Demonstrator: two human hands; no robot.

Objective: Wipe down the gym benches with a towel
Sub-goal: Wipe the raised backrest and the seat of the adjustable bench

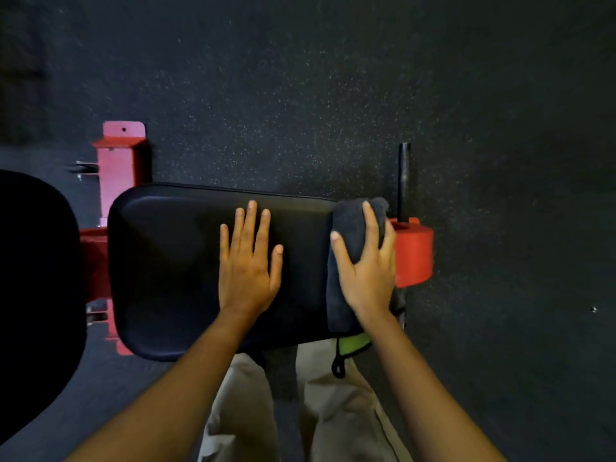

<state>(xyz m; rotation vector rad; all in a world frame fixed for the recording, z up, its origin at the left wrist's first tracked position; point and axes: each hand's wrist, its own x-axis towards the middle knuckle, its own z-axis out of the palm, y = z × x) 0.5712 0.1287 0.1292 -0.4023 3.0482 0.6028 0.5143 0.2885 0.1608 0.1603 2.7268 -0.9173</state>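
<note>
A speckled black rubber floor (300, 78) fills the view from above. Across the centre lies a black padded bench (173, 261), long side running from 9 to 3 o'clock, on a red frame (415, 253) that shows at both ends. A second dark pad (33, 278) sits at 9 o'clock, partly out of view. The person's pale trousers (246, 411) show at 6 o'clock.

A folded dark towel (350, 225) lies over the end of the bench at 3 o'clock, with a green corner (355, 343) and a black loop (338, 366) hanging off the near edge.

The left hand (248, 271) lies flat on the middle of the pad, fingers straight and slightly spread, holding nothing. The right hand (370, 275) is cupped over the towel: the thumb is splayed on the side toward 9 o'clock, the forefinger lies along the top, and the outer fingers curl over the edge toward 3 o'clock, so it grips the cloth while pressing down.

The step in hand appears to be wiping the pad's end. To do it well, the towel should stay flat under the palm and travel in overlapping strokes toward 9 o'clock, covering the rounded edges, with the left hand lifting clear as the towel nears.
</note>
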